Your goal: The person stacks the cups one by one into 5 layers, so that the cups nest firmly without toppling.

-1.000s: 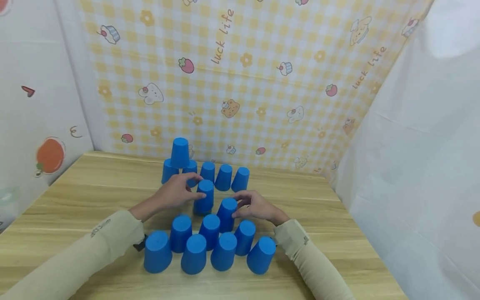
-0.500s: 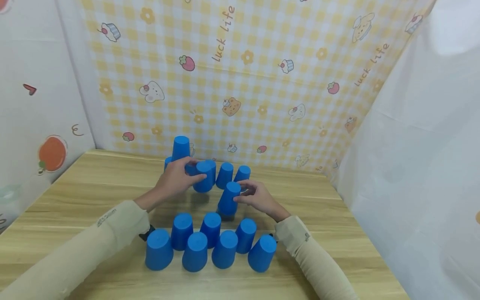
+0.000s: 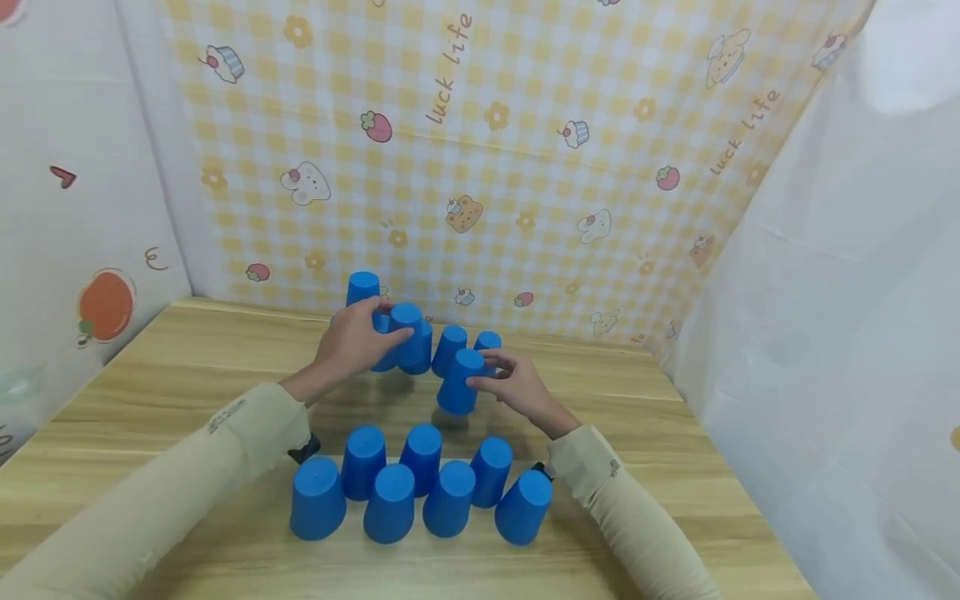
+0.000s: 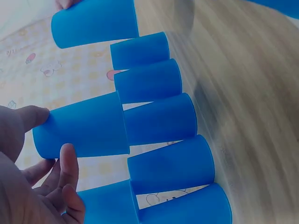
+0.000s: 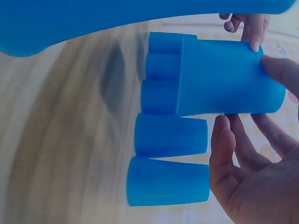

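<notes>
My left hand (image 3: 352, 337) pinches an upside-down blue plastic cup (image 3: 406, 333) between thumb and fingers. In the left wrist view this cup (image 4: 84, 128) is level with the tops of the back-row cups (image 4: 161, 119); whether it touches them I cannot tell. Another cup (image 3: 363, 287) stands on the row's left end, beside my left fingers. My right hand (image 3: 521, 387) grips a second upside-down cup (image 3: 460, 385), raised off the table in front of the row's right part. The right wrist view shows thumb and fingers around this cup (image 5: 229, 77).
Several upside-down blue cups (image 3: 389, 504) stand in two staggered lines nearer the person, between the forearms. The wooden table (image 3: 600, 500) meets a yellow checked cloth (image 3: 540, 183) close behind the back row. White sheets (image 3: 810, 333) hang at both sides.
Both hands have lifted their cups off the table and carried them away from the person, toward the back row. The left cup has risen to the row's top; the right one trails lower.
</notes>
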